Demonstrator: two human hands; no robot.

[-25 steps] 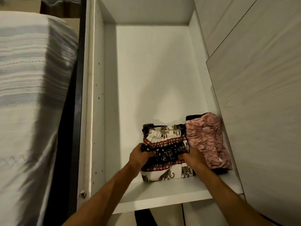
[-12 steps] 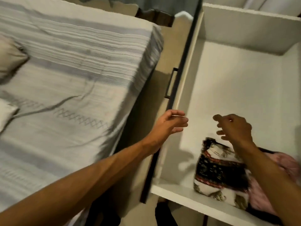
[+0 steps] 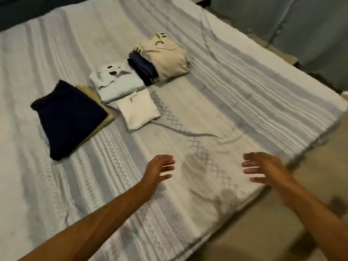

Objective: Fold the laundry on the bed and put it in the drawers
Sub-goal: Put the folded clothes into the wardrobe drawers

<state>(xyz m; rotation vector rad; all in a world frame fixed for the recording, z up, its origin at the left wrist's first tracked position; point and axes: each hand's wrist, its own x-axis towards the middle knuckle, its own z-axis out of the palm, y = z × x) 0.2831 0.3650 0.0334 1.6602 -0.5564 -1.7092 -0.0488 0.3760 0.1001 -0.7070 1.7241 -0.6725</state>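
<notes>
Currently both hands hovering empty over the bed [image 3: 244, 110], left hand [image 3: 160, 170] and right hand [image 3: 267, 169] fingers spreading loose, folded laundry [image 3: 120, 81] sitting well beyond, navy piece [image 3: 69, 117] leftmost.

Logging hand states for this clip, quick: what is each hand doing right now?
Left hand: open, fingers spread, holding nothing, over the grey-and-white striped woven bedspread.
Right hand: open, fingers spread, holding nothing.
</notes>
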